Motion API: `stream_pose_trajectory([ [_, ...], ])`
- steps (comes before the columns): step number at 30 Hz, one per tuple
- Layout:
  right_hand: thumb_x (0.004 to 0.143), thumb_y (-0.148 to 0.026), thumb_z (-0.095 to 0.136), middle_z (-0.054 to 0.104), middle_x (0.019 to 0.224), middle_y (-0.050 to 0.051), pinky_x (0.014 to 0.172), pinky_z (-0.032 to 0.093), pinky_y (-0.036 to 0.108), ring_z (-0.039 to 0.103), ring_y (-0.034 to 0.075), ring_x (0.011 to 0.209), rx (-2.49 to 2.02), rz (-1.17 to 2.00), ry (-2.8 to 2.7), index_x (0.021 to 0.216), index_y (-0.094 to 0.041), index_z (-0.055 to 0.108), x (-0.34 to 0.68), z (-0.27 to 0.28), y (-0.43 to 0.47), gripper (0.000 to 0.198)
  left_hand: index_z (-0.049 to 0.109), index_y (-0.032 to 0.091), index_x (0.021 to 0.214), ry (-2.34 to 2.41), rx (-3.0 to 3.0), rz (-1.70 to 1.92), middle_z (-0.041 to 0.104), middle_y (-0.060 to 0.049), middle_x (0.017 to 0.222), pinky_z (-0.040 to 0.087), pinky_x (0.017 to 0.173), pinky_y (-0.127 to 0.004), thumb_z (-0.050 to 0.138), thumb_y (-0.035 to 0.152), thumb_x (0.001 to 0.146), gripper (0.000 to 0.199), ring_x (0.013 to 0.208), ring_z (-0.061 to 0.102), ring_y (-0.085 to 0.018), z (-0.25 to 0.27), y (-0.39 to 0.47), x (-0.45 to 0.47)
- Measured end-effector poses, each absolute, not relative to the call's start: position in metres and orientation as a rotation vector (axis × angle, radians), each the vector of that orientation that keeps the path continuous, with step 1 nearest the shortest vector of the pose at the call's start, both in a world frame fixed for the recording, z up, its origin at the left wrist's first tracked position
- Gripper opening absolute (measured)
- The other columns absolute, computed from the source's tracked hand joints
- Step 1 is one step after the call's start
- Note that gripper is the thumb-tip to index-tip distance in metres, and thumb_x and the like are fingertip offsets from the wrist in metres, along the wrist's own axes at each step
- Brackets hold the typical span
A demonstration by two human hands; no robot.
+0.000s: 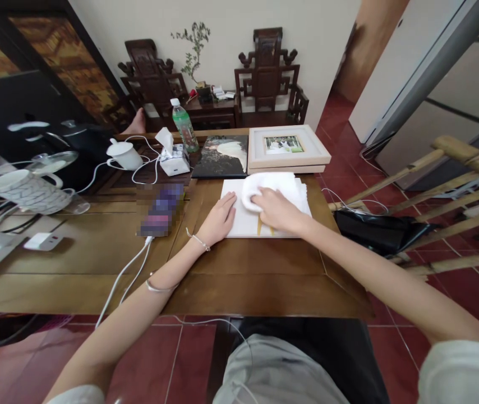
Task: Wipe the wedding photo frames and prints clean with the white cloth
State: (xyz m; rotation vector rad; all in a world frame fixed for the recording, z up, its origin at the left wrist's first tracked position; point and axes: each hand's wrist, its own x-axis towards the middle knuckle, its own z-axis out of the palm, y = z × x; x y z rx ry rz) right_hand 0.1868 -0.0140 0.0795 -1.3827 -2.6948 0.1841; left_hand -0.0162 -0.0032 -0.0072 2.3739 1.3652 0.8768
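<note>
A white board, flat like a canvas or panel with a bit of yellow on it, lies on the wooden table. My right hand grips a bunched white cloth and presses it on the board, covering much of its surface. At the board's left edge my left hand lies flat with fingers stretched, holding nothing. Just behind the board are a dark photo panel and pale wooden picture frames, stacked.
A phone on a charging cable lies left of my left hand. Farther back stand a tissue box, a green-labelled bottle and a lidded white cup. A patterned mug is at far left; a bamboo chair stands right.
</note>
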Motion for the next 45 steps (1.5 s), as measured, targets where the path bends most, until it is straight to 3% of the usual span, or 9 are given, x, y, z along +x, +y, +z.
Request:
stream_pose_trajectory([
  [4,0.07,0.0,0.043,0.055,0.128,0.02,0.101,0.032,0.058,0.036,0.035,0.132,-1.247,0.298,-2.797,0.105,-0.015,0.064,0.191,0.077,-0.077,0.044,0.051,0.012,0.131,1.367,2.376,0.905,0.048,-0.015,0.142,0.032,0.114,-0.049,0.036,0.024,0.093,0.042,0.136,0.039,-0.027,-0.009,-0.002,-0.016],
  [7,0.069,0.001,0.042,0.053,0.133,0.018,0.1,0.03,0.063,0.032,0.035,0.136,-1.127,0.376,-2.877,0.101,-0.017,0.065,0.193,0.081,-0.11,0.043,0.051,0.011,0.13,1.378,2.372,0.905,0.049,-0.016,0.141,0.032,0.114,-0.049,0.036,0.023,0.093,0.042,0.136,0.039,-0.027,-0.009,-0.002,-0.015],
  [10,0.069,-0.001,0.043,0.058,0.126,0.018,0.097,0.037,0.057,0.042,0.034,0.128,-1.111,0.401,-2.876,0.095,-0.018,0.065,0.194,0.087,-0.113,0.038,0.051,0.01,0.13,1.381,2.369,0.901,0.049,-0.017,0.141,0.031,0.114,-0.049,0.036,0.023,0.093,0.042,0.137,0.039,-0.028,-0.009,-0.002,-0.015],
  [14,0.072,-0.007,0.045,0.062,0.111,0.018,0.081,0.046,0.039,0.059,0.029,0.1,-1.221,0.348,-2.789,0.099,-0.016,0.064,0.196,0.088,-0.072,0.034,0.052,0.009,0.13,1.389,2.352,0.901,0.047,-0.019,0.142,0.03,0.114,-0.049,0.037,0.023,0.093,0.042,0.136,0.039,-0.028,-0.009,-0.002,-0.014],
  [19,0.077,-0.008,0.042,0.064,0.099,0.016,0.067,0.042,0.032,0.06,0.024,0.083,-1.371,0.187,-2.704,0.102,-0.014,0.064,0.189,0.086,-0.004,0.034,0.05,0.011,0.132,1.37,2.341,0.905,0.046,-0.016,0.144,0.029,0.115,-0.049,0.036,0.024,0.093,0.043,0.137,0.038,-0.027,-0.01,-0.003,-0.015],
  [24,0.078,-0.003,0.041,0.063,0.107,0.017,0.074,0.043,0.036,0.058,0.028,0.098,-1.412,0.141,-2.682,0.107,-0.014,0.063,0.176,0.085,0.009,0.038,0.051,0.011,0.131,1.357,2.363,0.912,0.047,-0.016,0.142,0.03,0.115,-0.047,0.037,0.024,0.093,0.042,0.137,0.039,-0.027,-0.009,-0.002,-0.016],
  [32,0.072,0.0,0.041,0.058,0.123,0.017,0.099,0.033,0.056,0.037,0.032,0.131,-1.234,0.256,-2.822,0.101,-0.016,0.065,0.181,0.079,-0.086,0.041,0.051,0.011,0.13,1.372,2.356,0.94,0.048,-0.016,0.142,0.031,0.114,-0.049,0.037,0.022,0.093,0.041,0.136,0.039,-0.027,-0.012,-0.002,-0.015],
  [40,0.069,-0.004,0.045,0.064,0.093,0.012,0.074,0.045,0.032,0.06,0.022,0.086,-1.104,0.497,-2.903,0.09,-0.016,0.064,0.203,0.099,-0.077,0.03,0.052,0.008,0.129,1.379,2.352,0.936,0.047,-0.018,0.142,0.03,0.114,-0.048,0.037,0.022,0.093,0.041,0.136,0.039,-0.028,-0.012,-0.003,-0.013],
  [45,0.074,-0.006,0.045,0.065,0.097,0.015,0.068,0.042,0.03,0.059,0.023,0.085,-1.295,0.268,-2.8,0.101,-0.013,0.063,0.197,0.095,-0.014,0.034,0.052,0.009,0.13,1.375,2.337,0.946,0.047,-0.018,0.142,0.029,0.114,-0.049,0.038,0.022,0.092,0.042,0.136,0.039,-0.028,-0.012,-0.003,-0.012],
])
